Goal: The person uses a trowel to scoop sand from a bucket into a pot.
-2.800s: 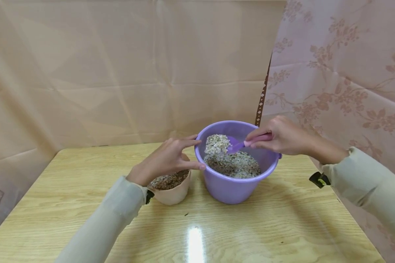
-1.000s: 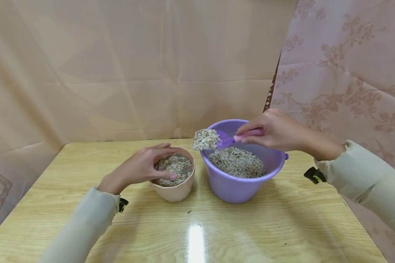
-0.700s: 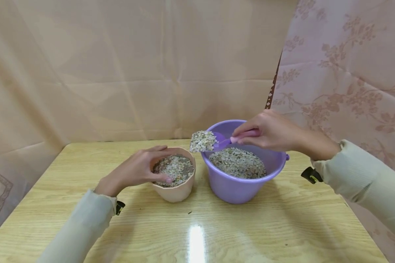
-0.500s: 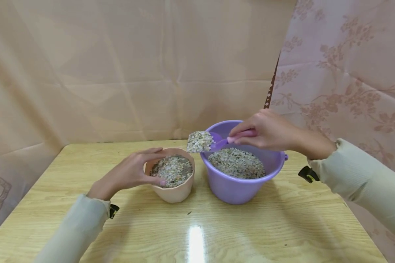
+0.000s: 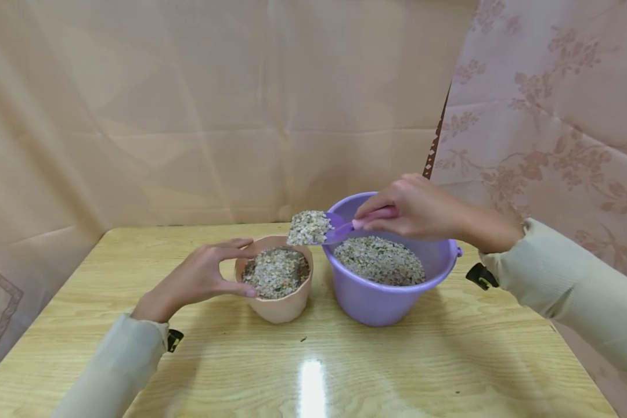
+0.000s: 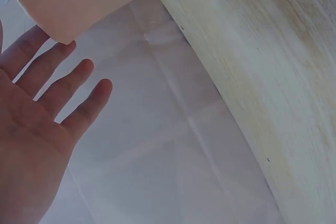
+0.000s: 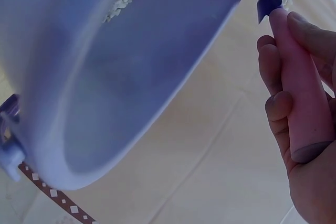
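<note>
My right hand [image 5: 415,209] grips the pink handle [image 7: 302,82] of a small trowel with a purple blade [image 5: 338,230]. Pale gravel [image 5: 309,227] is heaped on the blade, which reaches past the left rim of a purple bucket [image 5: 371,305] to the right rim of a peach plant pot [image 5: 279,309]. Beside that pot is my left hand [image 5: 201,273], thumb at the near rim and forefinger toward the far rim. Its other fingers [image 6: 84,111] are spread fairly straight by the pot wall in the left wrist view. Both containers hold gravel.
Pot and bucket stand side by side on a wood-grain table [image 5: 386,371], a narrow gap between them. A beige cloth [image 5: 214,116] hangs behind, a floral cloth [image 5: 564,145] at the right. A dark speck [image 5: 303,339] lies in front of the pot.
My left hand has gone from the bucket's rim to the pot's left side. The loaded trowel has risen out of the bucket and moved left to the pot's right rim.
</note>
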`<state>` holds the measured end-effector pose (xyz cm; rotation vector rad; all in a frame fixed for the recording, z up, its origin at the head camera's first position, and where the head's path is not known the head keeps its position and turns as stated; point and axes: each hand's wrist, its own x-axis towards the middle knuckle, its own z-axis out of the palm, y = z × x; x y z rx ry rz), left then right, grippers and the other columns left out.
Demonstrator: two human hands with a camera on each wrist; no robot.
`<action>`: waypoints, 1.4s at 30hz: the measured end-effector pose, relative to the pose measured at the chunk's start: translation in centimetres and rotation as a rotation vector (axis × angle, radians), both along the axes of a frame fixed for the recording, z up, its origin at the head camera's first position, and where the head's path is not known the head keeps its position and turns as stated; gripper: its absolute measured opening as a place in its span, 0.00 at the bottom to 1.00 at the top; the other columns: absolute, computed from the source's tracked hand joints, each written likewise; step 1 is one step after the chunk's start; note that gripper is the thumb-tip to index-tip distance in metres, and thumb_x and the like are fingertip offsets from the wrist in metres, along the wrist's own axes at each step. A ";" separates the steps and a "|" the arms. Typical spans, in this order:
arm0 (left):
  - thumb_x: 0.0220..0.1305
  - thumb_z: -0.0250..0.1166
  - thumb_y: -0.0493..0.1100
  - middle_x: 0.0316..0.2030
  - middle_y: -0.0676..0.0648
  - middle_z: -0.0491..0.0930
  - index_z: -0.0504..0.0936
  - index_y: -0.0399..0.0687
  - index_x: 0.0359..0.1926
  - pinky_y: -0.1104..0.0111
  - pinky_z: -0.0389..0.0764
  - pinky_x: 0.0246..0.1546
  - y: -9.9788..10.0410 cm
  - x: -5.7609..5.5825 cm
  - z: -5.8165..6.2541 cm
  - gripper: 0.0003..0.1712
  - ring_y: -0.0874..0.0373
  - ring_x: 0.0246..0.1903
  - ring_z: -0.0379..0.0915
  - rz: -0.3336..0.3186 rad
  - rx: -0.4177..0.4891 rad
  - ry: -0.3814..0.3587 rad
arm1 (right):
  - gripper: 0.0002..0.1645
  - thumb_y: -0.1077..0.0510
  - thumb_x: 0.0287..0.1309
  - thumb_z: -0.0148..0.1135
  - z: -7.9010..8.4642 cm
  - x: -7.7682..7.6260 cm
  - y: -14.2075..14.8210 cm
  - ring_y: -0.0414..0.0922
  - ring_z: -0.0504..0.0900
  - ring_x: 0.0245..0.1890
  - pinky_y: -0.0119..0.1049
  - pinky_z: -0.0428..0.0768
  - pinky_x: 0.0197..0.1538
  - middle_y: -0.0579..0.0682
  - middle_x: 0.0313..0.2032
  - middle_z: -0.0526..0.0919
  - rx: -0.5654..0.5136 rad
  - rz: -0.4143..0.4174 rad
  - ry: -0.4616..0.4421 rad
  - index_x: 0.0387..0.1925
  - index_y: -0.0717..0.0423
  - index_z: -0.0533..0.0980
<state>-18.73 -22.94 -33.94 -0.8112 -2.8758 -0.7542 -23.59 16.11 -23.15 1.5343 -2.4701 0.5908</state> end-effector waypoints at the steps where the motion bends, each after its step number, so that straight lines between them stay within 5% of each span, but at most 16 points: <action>1: 0.42 0.76 0.70 0.67 0.47 0.71 0.84 0.51 0.58 0.43 0.69 0.60 -0.1 0.0 0.0 0.44 0.44 0.66 0.66 -0.001 0.002 0.009 | 0.08 0.56 0.57 0.73 0.0 0.0 -0.1 0.29 0.78 0.22 0.30 0.74 0.26 0.38 0.31 0.88 0.002 0.001 -0.006 0.40 0.50 0.88; 9: 0.40 0.77 0.70 0.65 0.49 0.74 0.89 0.53 0.42 0.45 0.72 0.58 -0.3 0.2 -0.3 0.34 0.47 0.67 0.66 -0.009 0.017 0.077 | 0.08 0.55 0.58 0.72 -0.1 0.1 -1.0 0.29 0.75 0.19 0.29 0.73 0.24 0.37 0.29 0.87 0.028 -0.002 -0.025 0.40 0.50 0.88; 27: 0.39 0.78 0.67 0.61 0.49 0.79 0.88 0.57 0.34 0.58 0.75 0.39 -0.5 -0.2 -0.9 0.25 0.48 0.63 0.72 -0.042 0.016 0.180 | 0.08 0.52 0.58 0.72 -0.5 0.1 -3.2 0.29 0.70 0.16 0.32 0.71 0.23 0.33 0.28 0.86 0.094 0.011 0.001 0.39 0.45 0.88; 42: 0.38 0.80 0.64 0.59 0.47 0.80 0.88 0.55 0.33 0.52 0.79 0.46 -0.5 -0.2 -1.3 0.25 0.47 0.62 0.73 -0.053 0.051 0.206 | 0.05 0.54 0.61 0.70 0.0 0.1 -4.8 0.31 0.66 0.15 0.32 0.65 0.22 0.32 0.23 0.82 0.151 0.024 -0.025 0.38 0.44 0.88</action>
